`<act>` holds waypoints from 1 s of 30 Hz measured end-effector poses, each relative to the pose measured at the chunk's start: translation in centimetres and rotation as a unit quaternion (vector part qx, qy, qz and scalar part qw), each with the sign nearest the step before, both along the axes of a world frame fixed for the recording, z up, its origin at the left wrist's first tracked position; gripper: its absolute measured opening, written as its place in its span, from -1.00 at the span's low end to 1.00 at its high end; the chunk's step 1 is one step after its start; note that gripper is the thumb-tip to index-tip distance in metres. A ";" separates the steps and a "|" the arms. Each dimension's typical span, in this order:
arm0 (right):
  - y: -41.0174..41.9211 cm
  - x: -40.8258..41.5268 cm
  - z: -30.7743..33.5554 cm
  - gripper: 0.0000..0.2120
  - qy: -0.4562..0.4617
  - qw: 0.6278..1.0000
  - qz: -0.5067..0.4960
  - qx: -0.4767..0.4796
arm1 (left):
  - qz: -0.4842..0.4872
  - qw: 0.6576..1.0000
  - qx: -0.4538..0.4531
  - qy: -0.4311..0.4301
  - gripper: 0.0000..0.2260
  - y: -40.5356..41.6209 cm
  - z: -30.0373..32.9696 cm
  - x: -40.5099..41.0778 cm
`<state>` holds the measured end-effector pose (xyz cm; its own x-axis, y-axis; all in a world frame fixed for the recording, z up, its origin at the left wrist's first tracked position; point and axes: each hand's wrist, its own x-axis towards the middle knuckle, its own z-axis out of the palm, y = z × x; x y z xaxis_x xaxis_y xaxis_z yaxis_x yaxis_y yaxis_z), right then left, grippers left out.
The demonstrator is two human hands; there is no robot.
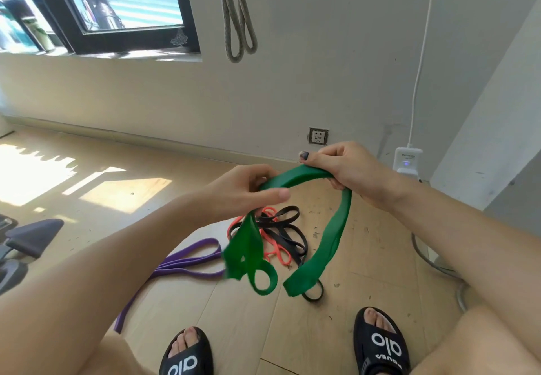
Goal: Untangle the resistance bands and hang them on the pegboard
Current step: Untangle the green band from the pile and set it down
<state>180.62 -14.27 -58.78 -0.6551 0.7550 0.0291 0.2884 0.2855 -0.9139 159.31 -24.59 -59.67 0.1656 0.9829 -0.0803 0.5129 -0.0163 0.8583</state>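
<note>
A wide green resistance band (330,237) is stretched between both hands above the floor. My left hand (243,190) pinches one part of it, and my right hand (342,164) grips it further right. Its loose loops dangle down toward the floor. Below lie a black band (288,232) and a coral band (276,250) tangled together on the wood floor. A purple band (187,263) lies to their left. A grey band (237,14) hangs on the wall at the top; the pegboard itself is not in view.
A window (111,8) is at the upper left. A wall socket (318,135) and a white plugged-in adapter (407,160) with its cable sit low on the wall. Grey equipment (26,240) stands at the left edge. My feet in black slides (380,342) stand near the bands.
</note>
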 end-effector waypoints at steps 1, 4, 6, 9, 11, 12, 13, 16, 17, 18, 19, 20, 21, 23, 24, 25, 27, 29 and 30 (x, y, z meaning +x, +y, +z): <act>0.0 0.0 0.0 -0.39 -0.003 1.000 -0.003 0.002 | -0.007 1.000 0.005 0.012 -0.79 0.0 0.0 0.2; -0.2 -0.1 -0.1 -0.49 -0.041 0.999 0.007 0.006 | -0.012 0.999 0.010 0.028 -0.92 -0.1 0.1 0.1; -0.7 -0.3 -0.2 -0.56 -0.062 0.998 0.024 -0.001 | -0.004 0.999 0.019 0.032 -0.86 -0.1 0.2 -0.1; -1.7 -1.1 -0.3 -0.55 -0.074 0.995 0.065 -0.010 | -0.014 0.999 0.028 0.043 -0.83 -0.1 0.3 0.2; -2.2 -1.9 -0.5 -0.49 -0.089 0.993 0.078 0.017 | -0.029 0.998 0.029 0.050 -0.87 -0.2 0.3 0.6; -2.3 -2.2 -0.6 -0.48 -0.097 0.992 0.075 0.035 | -0.034 0.998 0.027 0.054 -0.88 -0.1 0.2 0.7; -2.2 -2.3 -0.7 -0.48 -0.099 0.992 0.072 0.043 | -0.035 0.998 0.023 0.054 -0.87 -0.1 0.2 0.7; -1.9 -2.1 -0.3 -0.56 -0.065 0.996 0.063 0.016 | -0.040 0.999 -0.008 0.016 -0.84 -0.1 0.2 0.5; -1.7 -2.0 -0.1 -0.60 -0.046 0.997 0.055 0.004 | -0.043 0.999 -0.025 -0.006 -0.84 -0.1 0.1 0.2; -1.5 -1.8 0.0 -0.64 -0.035 0.998 0.047 0.000 | -0.044 0.998 -0.040 -0.018 -0.84 -0.2 0.1 0.1; -1.4 -1.7 0.1 -0.65 -0.033 0.999 0.042 0.004 | -0.043 0.998 -0.052 -0.013 -0.84 -0.2 0.0 -0.1; -1.3 -1.6 0.1 -0.65 -0.038 0.998 0.038 0.012 | -0.042 0.997 -0.061 0.003 -0.84 -0.2 -0.1 -0.2; -1.3 -1.5 0.1 -0.65 -0.045 0.998 0.037 0.018 | -0.040 0.997 -0.066 0.023 -0.85 -0.3 -0.1 -0.2; -1.1 -1.4 0.0 -0.64 -0.057 0.998 0.033 0.021 | -0.037 0.995 -0.059 0.064 -0.84 -0.2 -0.2 -0.2; -1.1 -1.3 0.1 -0.64 -0.065 0.997 0.029 0.024 | -0.032 0.995 -0.043 0.082 -0.84 -0.1 -0.2 -0.1; -1.0 -1.2 0.1 -0.63 -0.076 0.996 0.026 0.032 | -0.023 0.995 -0.024 0.094 -0.83 0.0 -0.3 -0.1; -0.7 -1.0 0.0 -0.60 -0.103 0.993 0.024 0.043 | -0.006 0.995 0.002 0.099 -0.82 0.1 -0.4 0.2; -0.8 -0.9 -0.2 -0.54 -0.118 0.992 0.035 0.035 | -0.009 0.994 0.012 0.107 -0.82 0.1 -0.4 0.4; -0.9 -0.9 -0.3 -0.51 -0.117 0.992 0.050 0.024 | -0.016 0.994 0.019 0.110 -0.82 0.0 -0.4 0.3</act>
